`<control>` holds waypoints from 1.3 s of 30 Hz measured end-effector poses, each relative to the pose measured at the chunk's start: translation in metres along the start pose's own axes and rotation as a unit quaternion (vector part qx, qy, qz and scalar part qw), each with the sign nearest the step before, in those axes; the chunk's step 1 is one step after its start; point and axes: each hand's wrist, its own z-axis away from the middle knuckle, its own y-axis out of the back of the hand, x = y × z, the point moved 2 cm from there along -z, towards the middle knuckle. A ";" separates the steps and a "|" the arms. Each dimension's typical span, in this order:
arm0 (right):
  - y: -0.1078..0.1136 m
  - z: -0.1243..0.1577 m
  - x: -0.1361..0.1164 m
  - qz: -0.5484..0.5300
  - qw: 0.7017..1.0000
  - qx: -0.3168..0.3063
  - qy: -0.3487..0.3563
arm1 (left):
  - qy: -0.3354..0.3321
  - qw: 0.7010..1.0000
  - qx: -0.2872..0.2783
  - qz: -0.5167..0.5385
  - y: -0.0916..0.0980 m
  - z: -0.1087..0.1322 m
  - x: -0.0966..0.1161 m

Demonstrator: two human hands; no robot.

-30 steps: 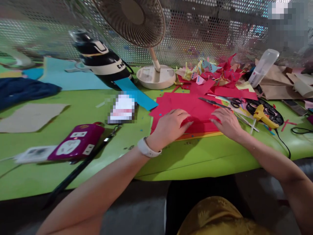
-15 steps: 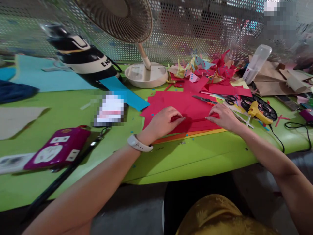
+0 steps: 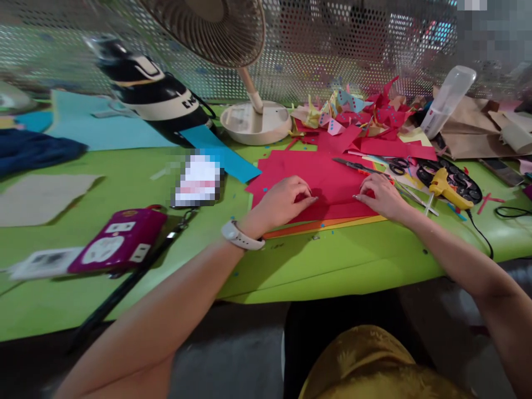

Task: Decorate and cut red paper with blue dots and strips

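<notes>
Green table (image 3: 332, 260): left hand (image 3: 282, 202) and right hand (image 3: 382, 197) pinch red paper (image 3: 332, 177), lengthwise left-right.

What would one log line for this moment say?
left hand: fingertips on red paper sheet | right hand: fingertips on same sheet | nearby: yellow glue gun, scissors

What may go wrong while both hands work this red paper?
A cutting tool lies just beyond the right hand; a slip might meet it. The fan behind, if running, could lift the red paper. The glue gun cord crosses the table edge and may snag.
</notes>
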 end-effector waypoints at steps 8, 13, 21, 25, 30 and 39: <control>-0.004 -0.003 0.004 0.011 1.000 -0.001 0.005 | 0.004 0.997 -0.027 -0.071 0.005 0.004 -0.005; -0.004 -0.003 0.002 0.004 1.000 0.008 -0.001 | 0.002 0.998 -0.027 -0.065 0.009 0.005 -0.003; 0.000 -0.006 0.005 -0.064 0.998 0.012 -0.009 | -0.098 0.991 0.049 -0.078 -0.003 0.005 0.022; -0.002 -0.008 0.007 -0.076 0.997 0.011 0.000 | -0.117 0.987 0.046 -0.104 -0.006 0.004 0.018; 0.002 -0.005 0.002 -0.035 0.998 0.044 0.005 | -0.136 0.980 0.030 -0.140 -0.006 0.003 0.021; -0.003 0.003 -0.025 0.053 0.994 -0.013 0.096 | -0.128 0.978 0.051 -0.158 -0.010 0.007 0.029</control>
